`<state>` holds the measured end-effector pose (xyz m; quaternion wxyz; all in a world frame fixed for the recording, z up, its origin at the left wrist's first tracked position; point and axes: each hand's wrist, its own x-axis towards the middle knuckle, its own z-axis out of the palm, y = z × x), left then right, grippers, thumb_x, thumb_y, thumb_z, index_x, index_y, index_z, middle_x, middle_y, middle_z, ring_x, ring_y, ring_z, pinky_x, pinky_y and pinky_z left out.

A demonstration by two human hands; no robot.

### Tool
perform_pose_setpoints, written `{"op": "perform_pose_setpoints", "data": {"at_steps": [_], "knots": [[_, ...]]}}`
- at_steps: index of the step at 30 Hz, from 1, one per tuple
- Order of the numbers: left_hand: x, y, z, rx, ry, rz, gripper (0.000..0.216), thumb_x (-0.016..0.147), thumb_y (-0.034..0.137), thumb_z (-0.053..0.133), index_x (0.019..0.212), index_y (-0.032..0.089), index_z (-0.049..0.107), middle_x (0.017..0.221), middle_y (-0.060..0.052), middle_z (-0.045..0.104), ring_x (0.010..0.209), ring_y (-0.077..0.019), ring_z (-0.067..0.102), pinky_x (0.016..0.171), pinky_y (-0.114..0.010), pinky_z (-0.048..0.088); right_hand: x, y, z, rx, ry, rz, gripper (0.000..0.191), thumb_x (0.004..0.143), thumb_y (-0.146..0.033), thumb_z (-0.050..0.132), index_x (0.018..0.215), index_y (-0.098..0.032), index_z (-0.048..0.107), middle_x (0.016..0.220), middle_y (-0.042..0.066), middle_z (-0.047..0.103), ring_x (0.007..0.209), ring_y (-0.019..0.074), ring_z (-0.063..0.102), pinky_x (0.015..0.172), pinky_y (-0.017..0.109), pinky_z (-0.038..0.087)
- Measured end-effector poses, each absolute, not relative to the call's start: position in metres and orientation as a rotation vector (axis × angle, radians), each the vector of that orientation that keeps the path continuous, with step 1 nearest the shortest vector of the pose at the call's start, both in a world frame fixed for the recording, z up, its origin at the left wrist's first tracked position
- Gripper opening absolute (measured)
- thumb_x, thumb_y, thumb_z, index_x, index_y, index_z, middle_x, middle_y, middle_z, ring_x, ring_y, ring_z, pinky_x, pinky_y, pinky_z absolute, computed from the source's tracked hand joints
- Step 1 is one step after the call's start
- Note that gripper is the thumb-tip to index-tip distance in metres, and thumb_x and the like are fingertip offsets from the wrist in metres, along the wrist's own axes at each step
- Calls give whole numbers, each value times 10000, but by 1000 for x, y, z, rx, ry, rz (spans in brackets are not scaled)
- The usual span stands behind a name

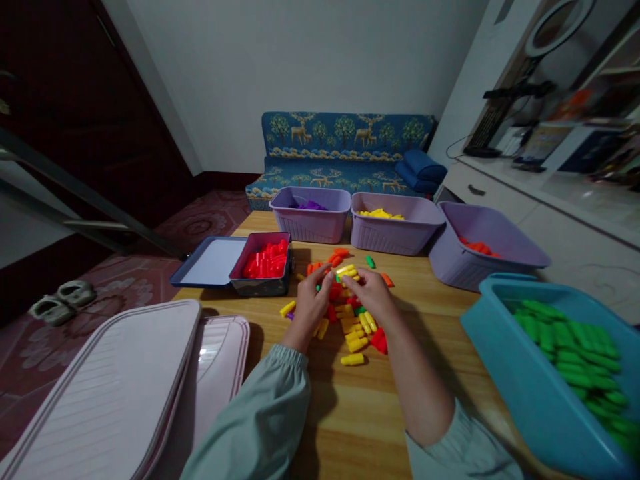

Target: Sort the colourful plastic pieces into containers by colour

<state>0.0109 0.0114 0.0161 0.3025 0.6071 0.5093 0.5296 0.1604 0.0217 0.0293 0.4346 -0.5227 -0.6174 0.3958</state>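
Observation:
In the middle of the wooden table, my right hand (pixel 373 292) pinches a few joined yellow bullet-shaped plastic blocks (pixel 347 271) between thumb and fingers. Close by on the left is my left hand (pixel 315 300), its thumb and fingers drawn together; what they hold, if anything, I cannot make out. Beneath and around both hands lies a loose pile of such blocks, with yellow blocks (pixel 356 339), red blocks (pixel 380 341), orange blocks (pixel 341 253) and a green block (pixel 370 261). Part of the pile is hidden by my hands.
Purple bins (pixel 313 223) line the table's far side, holding purple, yellow and orange blocks. A teal bin (pixel 505 360) of green blocks stands right. Left are an open hinged box (pixel 260 287) with red blocks and stacked pale lids (pixel 115 380). A blue sofa (pixel 345 170) stands behind.

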Motion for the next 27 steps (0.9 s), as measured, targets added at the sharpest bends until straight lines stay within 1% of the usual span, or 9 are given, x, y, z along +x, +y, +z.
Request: {"op": "perform_pose_setpoints", "data": {"at_steps": [2, 4, 7, 10, 11, 14, 18, 23, 27], "knots": [[14, 11, 16, 1379, 1208, 1361, 458, 877, 478, 522, 1157, 148, 672, 759, -50, 680, 599, -137, 584, 586, -247, 473, 155, 19, 32, -1296, -1594, 1020, 410, 844, -535, 493, 741, -169, 645, 524, -10, 560, 471, 111, 504, 471, 210, 370], [15, 11, 15, 1190, 1106, 1319, 506, 813, 550, 587, 1095, 141, 684, 648, -13, 626, 453, -88, 486, 442, -200, 381, 150, 18, 34, -1334, -1580, 1030, 526, 904, -575, 356, 721, -170, 637, 534, 11, 580, 457, 119, 512, 489, 226, 385], [14, 13, 12, 975, 1064, 1337, 514, 696, 574, 698, 944, 125, 680, 613, 10, 585, 409, -60, 450, 372, -169, 298, 148, 15, 32, -1546, -1605, 724, 443, 938, -470, 356, 802, -181, 663, 698, 54, 670, 598, 154, 598, 591, 251, 433], [11, 16, 9, 907, 1093, 1410, 497, 670, 551, 730, 903, 119, 657, 605, 25, 565, 435, -55, 469, 381, -153, 299, 148, 12, 27, -1790, -1816, 323, 182, 854, -274, 524, 901, -205, 686, 934, 82, 703, 877, 210, 626, 761, 289, 443], [10, 17, 9, 910, 1106, 1430, 499, 668, 542, 734, 919, 117, 656, 600, 31, 559, 434, -50, 459, 385, -151, 300, 147, 11, 26, -1842, -1898, 247, 193, 814, -227, 561, 958, -214, 688, 1001, 88, 697, 953, 227, 611, 808, 304, 435], [9, 17, 10, 924, 1114, 1455, 530, 660, 520, 745, 977, 104, 660, 613, 32, 567, 437, -41, 439, 397, -152, 317, 144, 8, 21, -1895, -2057, 167, 403, 755, -155, 586, 1145, -238, 649, 1127, 92, 665, 1082, 252, 562, 899, 337, 402], [11, 16, 12, 936, 1117, 1449, 533, 688, 483, 726, 1061, 106, 668, 701, 3, 623, 470, -48, 466, 410, -157, 354, 140, 10, 19, -1953, -2066, 192, 451, 762, -156, 565, 1201, -237, 621, 1155, 94, 651, 1100, 254, 560, 934, 364, 383], [12, 18, 8, 935, 1080, 1443, 560, 680, 470, 733, 1107, 120, 643, 825, -38, 665, 547, -89, 558, 464, -191, 457, 140, 11, 18, -2009, -2010, 227, 425, 743, -226, 605, 1166, -200, 627, 1149, 122, 637, 1092, 263, 576, 945, 376, 380], [12, 21, 1, 918, 1029, 1453, 586, 652, 467, 764, 1100, 126, 598, 931, -72, 670, 648, -129, 626, 561, -249, 540, 144, 10, 16, -1960, -1962, 222, 362, 732, -186, 598, 1090, -204, 649, 1101, 104, 651, 1059, 252, 592, 934, 372, 388]]}}
